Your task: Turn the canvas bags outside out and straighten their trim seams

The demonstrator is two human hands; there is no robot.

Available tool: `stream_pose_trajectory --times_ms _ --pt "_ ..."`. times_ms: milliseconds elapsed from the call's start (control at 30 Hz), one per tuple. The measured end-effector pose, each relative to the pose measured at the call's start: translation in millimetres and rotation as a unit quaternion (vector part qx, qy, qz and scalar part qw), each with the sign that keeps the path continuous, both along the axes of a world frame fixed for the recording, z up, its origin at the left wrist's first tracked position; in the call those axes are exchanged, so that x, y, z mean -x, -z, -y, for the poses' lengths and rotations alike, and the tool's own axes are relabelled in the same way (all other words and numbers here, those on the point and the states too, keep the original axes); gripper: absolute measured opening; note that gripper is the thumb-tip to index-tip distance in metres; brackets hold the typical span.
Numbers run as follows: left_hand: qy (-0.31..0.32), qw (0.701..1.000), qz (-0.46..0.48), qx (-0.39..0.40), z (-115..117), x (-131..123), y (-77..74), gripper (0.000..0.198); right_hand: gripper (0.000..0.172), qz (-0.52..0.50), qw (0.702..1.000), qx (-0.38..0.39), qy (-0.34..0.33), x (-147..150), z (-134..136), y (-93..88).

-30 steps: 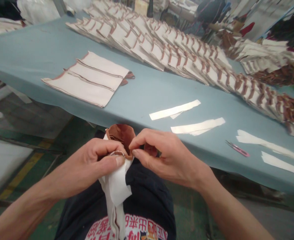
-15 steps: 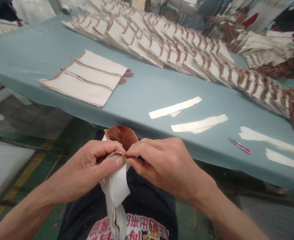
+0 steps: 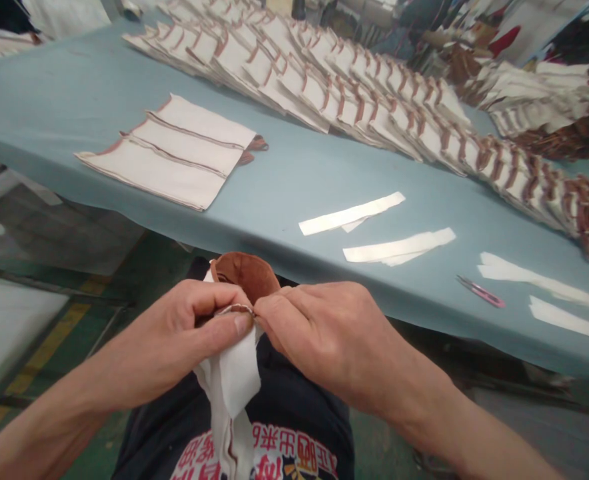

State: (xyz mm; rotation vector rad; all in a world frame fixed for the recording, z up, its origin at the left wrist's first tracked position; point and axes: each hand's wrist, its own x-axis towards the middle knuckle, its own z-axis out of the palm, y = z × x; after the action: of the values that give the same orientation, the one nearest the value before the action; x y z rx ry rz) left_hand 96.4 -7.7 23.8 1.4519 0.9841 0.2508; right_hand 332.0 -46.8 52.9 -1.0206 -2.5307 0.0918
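Note:
Both hands meet in front of my body, below the table's near edge. My left hand [image 3: 184, 333] is closed, pinching the top edge of a white fabric piece [image 3: 231, 383] that hangs down over my dark shirt. My right hand [image 3: 319, 333] is closed too, its thumb and fingertips pinching the same edge right beside the left thumb. A brown leather part [image 3: 244, 272] of the piece sticks up just behind the fingers.
The blue table [image 3: 294, 180] carries three flat white pieces with brown trim [image 3: 174, 153], a long overlapping row of several such pieces [image 3: 374, 100], white strips [image 3: 351, 215] [image 3: 399, 247] [image 3: 539, 283] and small pink snips [image 3: 480, 291] near the front edge.
My right hand has slid left along the piece's edge until its fingertips touch the left thumb. It now hides the brown part it pinched before.

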Motion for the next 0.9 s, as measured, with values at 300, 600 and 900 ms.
stream_pose_trajectory --times_ms 300,600,900 --pt "0.015 1.0 0.009 0.007 -1.7 -0.4 -0.1 0.041 0.042 -0.061 0.996 -0.049 0.053 13.1 3.4 16.0" --pt "0.011 0.999 0.044 -0.025 -2.9 -3.1 1.5 0.035 0.025 -0.196 0.971 0.118 0.073 8.8 2.8 23.7" --pt "0.006 0.994 0.084 -0.077 -2.8 -3.3 10.1 0.034 0.018 -0.276 0.936 0.208 0.068 6.1 -0.8 26.6"
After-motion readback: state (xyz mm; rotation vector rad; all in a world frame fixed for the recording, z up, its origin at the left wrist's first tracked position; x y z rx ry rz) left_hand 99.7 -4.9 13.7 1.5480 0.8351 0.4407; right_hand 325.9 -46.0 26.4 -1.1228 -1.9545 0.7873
